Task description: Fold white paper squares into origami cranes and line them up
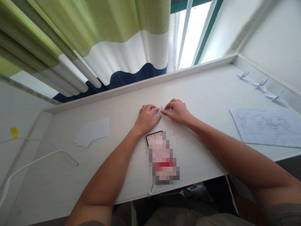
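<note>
A small folded piece of white paper (pixel 160 111) stands between my two hands at the middle of the white desk. My left hand (pixel 147 119) holds its left side, with thumb and fingertips closed on it. From the other side my right hand (pixel 176 111) pinches the paper's edge between thumb and fingers. The paper has a pointed top; its lower part is partly covered by my fingers. Just below my hands lies a phone (pixel 154 138) with a lit screen, mostly blurred out.
Loose white paper sheets (pixel 100 128) lie at the left, near a white cable (pixel 47 154). Several folded paper cranes (pixel 261 84) stand along the right ledge. Below them is a stack of lined, written paper (pixel 265 127). A raised rim (pixel 141 84) and a curtain (pixel 131 53) border the far side.
</note>
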Demonstrator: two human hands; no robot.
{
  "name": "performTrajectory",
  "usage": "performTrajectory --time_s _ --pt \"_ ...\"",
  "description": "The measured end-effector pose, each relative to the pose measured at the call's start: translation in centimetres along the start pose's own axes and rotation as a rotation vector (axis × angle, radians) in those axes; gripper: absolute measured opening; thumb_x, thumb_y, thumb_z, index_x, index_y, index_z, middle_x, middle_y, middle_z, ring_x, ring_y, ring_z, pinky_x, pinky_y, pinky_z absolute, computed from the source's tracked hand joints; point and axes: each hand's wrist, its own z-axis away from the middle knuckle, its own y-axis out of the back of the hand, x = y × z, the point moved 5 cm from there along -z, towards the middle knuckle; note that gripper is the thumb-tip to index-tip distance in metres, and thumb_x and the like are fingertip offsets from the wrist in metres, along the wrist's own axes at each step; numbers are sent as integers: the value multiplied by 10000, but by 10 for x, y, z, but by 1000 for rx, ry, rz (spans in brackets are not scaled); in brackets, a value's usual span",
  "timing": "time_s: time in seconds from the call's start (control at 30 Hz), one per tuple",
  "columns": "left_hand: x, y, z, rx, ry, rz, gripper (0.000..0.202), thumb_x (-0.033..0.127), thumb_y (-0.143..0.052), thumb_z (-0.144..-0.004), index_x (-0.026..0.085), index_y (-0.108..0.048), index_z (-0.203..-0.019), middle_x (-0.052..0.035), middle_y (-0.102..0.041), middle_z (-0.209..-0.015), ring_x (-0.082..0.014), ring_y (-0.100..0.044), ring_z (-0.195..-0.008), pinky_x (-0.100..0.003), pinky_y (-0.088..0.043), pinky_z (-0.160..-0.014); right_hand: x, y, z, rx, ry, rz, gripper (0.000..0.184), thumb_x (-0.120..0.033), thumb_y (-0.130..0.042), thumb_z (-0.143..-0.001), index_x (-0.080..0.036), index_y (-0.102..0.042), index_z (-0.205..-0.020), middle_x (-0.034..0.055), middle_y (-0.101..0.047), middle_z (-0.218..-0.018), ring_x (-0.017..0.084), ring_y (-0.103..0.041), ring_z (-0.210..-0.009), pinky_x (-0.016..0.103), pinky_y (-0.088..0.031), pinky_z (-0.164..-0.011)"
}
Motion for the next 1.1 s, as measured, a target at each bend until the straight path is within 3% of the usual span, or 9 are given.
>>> performTrajectory --time_s 0.1,0.23,0.37,0.47,0.67,0.77,0.9,1.1 --pt "-1 1 0 16 2 52 247 335 -710 -970 225 -714 -1191 -92 -725 -1259 -305 -572 -1231 -469 -456 -1094 -2 -2 1 -37 -5 -52 187 -411 -774 -861 -225 -777 -849 106 -729 -1048 330 -633 -1072 522 -434 -1004" --pt "-4 3 -1 43 -2 144 178 326 -681 -996 231 -703 -1145 -77 -760 -1203 -288 -605 -1208 -456 -462 -1079 -2 -4 0 -79 43 -231 149 -373 -773 -848 -228 -746 -826 57 -756 -938 262 -673 -934 462 -468 -939" --pt "-9 4 -3 92 16 254 157 361 -631 -1030 244 -718 -1087 -63 -780 -1113 -266 -655 -1122 -435 -488 -1048 -3 -5 0 -117 105 -539 291 -514 -754 -870 -223 -738 -861 62 -775 -893 235 -687 -837 412 -523 -816" --pt "-11 4 -3 128 21 360 167 381 -635 -1023 241 -724 -1034 -47 -772 -1005 -238 -674 -996 -393 -512 -959 -4 -5 1 -120 103 -643 395 -613 -776 -847 -224 -747 -904 82 -783 -921 241 -704 -833 414 -553 -778" --pt "-14 6 -3 181 123 653 248 449 -691 -980 205 -708 -946 -16 -728 -894 -138 -601 -722 -273 -477 -698 -4 0 1 -49 106 -655 400 -620 -823 -812 -232 -760 -889 87 -749 -1018 236 -706 -921 415 -599 -834" --pt "-15 8 -2 185 180 693 310 500 -744 -936 193 -718 -907 -16 -731 -878 -117 -553 -651 -265 -454 -641 -4 -2 0 -131 104 -683 390 -607 -806 -830 -226 -736 -874 58 -751 -917 206 -678 -827 395 -574 -795" --pt "-14 10 -1 207 205 692 345 537 -755 -918 194 -733 -892 -18 -737 -846 -130 -569 -667 -271 -484 -654 -5 -4 0 -200 100 -692 371 -574 -785 -847 -209 -731 -886 38 -757 -838 182 -645 -750 358 -519 -726" --pt "-15 9 -1 222 227 751 261 424 -837 -863 190 -747 -934 -41 -793 -905 -154 -682 -764 -284 -530 -740 -6 -2 1 -145 92 -662 381 -581 -807 -826 -209 -729 -851 50 -765 -857 190 -656 -757 363 -528 -723"
